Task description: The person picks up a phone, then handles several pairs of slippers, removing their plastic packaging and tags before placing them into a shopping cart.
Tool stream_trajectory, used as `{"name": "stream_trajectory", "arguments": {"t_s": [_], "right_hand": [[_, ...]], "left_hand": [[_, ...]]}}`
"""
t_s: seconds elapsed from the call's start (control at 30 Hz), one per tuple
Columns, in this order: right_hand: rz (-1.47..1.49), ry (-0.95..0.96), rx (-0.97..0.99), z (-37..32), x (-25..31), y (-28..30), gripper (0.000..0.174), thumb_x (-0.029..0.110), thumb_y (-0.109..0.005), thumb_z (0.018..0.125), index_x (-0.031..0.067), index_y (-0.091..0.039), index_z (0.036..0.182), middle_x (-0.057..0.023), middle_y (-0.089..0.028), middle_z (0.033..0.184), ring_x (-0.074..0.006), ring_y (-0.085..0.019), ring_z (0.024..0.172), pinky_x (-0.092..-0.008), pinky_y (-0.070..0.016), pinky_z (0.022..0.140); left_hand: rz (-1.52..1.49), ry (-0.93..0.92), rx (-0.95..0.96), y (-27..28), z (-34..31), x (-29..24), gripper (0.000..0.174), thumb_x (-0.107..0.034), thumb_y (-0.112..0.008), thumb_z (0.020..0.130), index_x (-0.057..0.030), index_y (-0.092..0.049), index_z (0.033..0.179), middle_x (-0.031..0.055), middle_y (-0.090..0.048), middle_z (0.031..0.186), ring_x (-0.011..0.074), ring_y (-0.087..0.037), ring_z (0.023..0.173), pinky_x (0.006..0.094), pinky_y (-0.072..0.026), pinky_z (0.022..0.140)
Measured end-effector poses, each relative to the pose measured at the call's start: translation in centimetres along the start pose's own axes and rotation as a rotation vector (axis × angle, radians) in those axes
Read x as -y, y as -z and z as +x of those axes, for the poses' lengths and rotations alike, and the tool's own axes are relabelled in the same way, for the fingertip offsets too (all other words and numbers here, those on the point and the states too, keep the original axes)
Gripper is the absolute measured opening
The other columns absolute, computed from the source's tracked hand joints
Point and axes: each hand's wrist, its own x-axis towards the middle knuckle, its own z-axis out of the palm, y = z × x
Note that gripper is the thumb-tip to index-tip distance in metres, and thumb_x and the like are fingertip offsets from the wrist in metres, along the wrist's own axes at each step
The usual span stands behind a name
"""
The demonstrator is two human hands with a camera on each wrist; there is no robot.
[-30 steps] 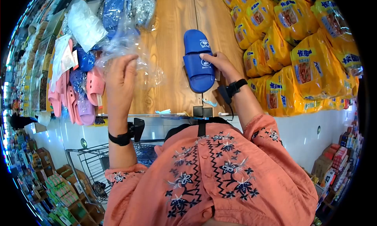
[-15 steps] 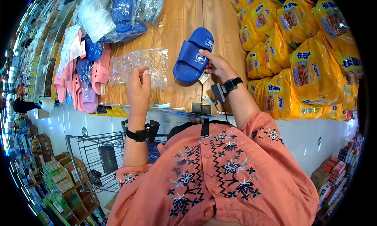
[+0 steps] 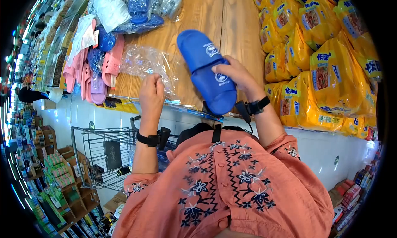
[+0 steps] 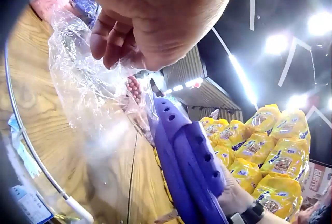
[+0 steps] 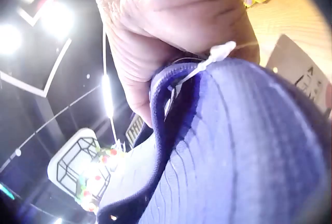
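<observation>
In the head view, my right hand point(image 3: 242, 77) grips a pair of blue slippers point(image 3: 197, 51), nested with toes at opposite ends. The thumb lies over a strap with a white printed logo. They are tilted above the table's front edge. A white tag fastener point(image 5: 220, 52) loops at the strap in the right wrist view, near a pale card tag point(image 5: 303, 73). My left hand point(image 3: 152, 95), fingers curled, pinches a crumpled clear plastic bag point(image 4: 78, 78), which spreads out from the fingertips over the wooden table point(image 3: 198, 8).
Pink slippers point(image 3: 111, 66) and a purple slipper point(image 3: 98, 91) hang at the table's left edge, below bagged blue slippers point(image 3: 140, 2). Yellow packages point(image 3: 326, 76) are piled along the right side. A wire shopping cart point(image 3: 97, 155) stands at lower left.
My right hand has turned the blue slippers and brought them towards my body, after tilting them the other way. The bag came down from a raised position, and my left hand stays by it.
</observation>
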Motion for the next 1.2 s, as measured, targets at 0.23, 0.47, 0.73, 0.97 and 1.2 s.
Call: {"name": "stream_trajectory", "arguments": {"t_s": [0.23,0.47,0.73,0.97,1.2], "right_hand": [[-0.151,-0.018,0.102,-2.2,-1.4,-2.9,0.066,0.029,-0.076,0.078,-0.0094,-0.054,0.126,-0.0156,-0.065,0.109,-0.0211,-0.065,0.098,-0.0314,-0.0526,0.087],[-0.125,0.007,0.147,-1.7,-4.1,-4.1,0.063,0.03,-0.077,0.078,-0.0083,-0.057,0.124,-0.0147,-0.066,0.106,-0.0193,-0.065,0.094,-0.0305,-0.0531,0.082],[0.03,0.111,0.109,1.1,-5.8,-5.6,0.052,0.025,-0.074,0.081,-0.0082,-0.06,0.119,-0.0115,-0.066,0.104,-0.0154,-0.064,0.09,-0.0285,-0.0518,0.079],[0.185,0.064,0.034,3.4,-5.3,-6.3,0.036,0.019,-0.072,0.088,-0.0029,-0.061,0.116,-0.0073,-0.067,0.103,-0.0118,-0.064,0.091,-0.0273,-0.0528,0.081],[0.183,0.024,-0.043,4.4,-4.4,-6.2,0.053,0.026,-0.076,0.085,-0.0075,-0.056,0.12,-0.0126,-0.066,0.104,-0.0171,-0.067,0.089,-0.0298,-0.0551,0.078]], "left_hand": [[0.098,-0.151,-0.024,-0.7,0.6,-3.2,0.016,-0.004,-0.061,0.093,-0.0067,-0.064,0.109,0.0153,-0.061,0.094,0.0355,-0.062,0.085,0.0424,-0.0508,0.073],[0.042,-0.241,0.074,-1.6,0.2,-5.3,0.022,-0.001,-0.064,0.088,-0.0093,-0.065,0.109,0.0134,-0.06,0.092,0.0347,-0.06,0.084,0.0425,-0.0501,0.073],[-0.004,-0.372,0.135,-2.8,-1.5,-6.4,0.023,0.0,-0.066,0.083,-0.0088,-0.067,0.104,0.01,-0.061,0.09,0.0313,-0.059,0.085,0.0421,-0.0479,0.074],[0.093,-0.369,0.055,-2.5,-0.9,-4.5,0.022,-0.002,-0.067,0.084,-0.0084,-0.066,0.106,0.0108,-0.06,0.092,0.0313,-0.058,0.088,0.0417,-0.0453,0.081],[0.124,-0.147,-0.03,-1.7,-0.3,-0.4,0.019,-0.005,-0.065,0.087,-0.0054,-0.062,0.106,0.0158,-0.061,0.099,0.0375,-0.059,0.089,0.0446,-0.048,0.079]]}}
